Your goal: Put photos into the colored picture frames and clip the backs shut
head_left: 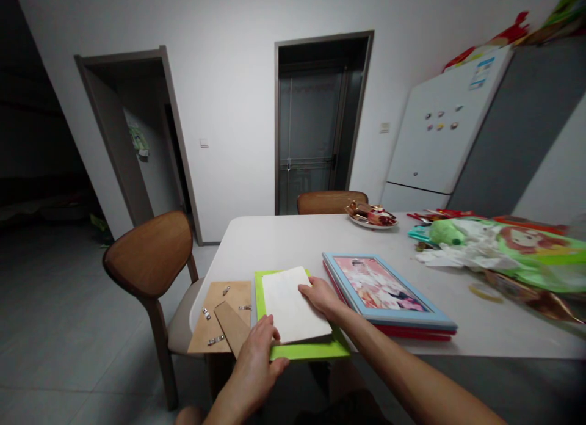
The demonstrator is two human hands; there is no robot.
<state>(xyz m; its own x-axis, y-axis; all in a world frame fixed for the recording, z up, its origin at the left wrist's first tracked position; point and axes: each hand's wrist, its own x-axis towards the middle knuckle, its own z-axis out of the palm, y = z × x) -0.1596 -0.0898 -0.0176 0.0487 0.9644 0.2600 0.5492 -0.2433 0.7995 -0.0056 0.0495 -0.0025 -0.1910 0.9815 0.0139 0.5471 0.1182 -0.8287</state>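
Observation:
A green picture frame [302,350] lies face down at the near edge of the white table [284,239]. On it rests a white sheet [293,304]. My left hand [257,352] presses the sheet's near corner and the frame's front edge. My right hand [321,295] lies on the sheet's right edge, fingers flat. Left of the frame lies a brown backing board [220,315] with metal clips and a fold-out stand, jutting past the table's edge.
A blue-framed picture [382,287] sits on a red frame [412,332] to the right. Farther right lie green and white bags [513,248], a tape roll [478,290] and a plate of snacks [372,216]. A wooden chair [153,260] stands left, another [330,201] behind the table, and a fridge [439,144] beyond.

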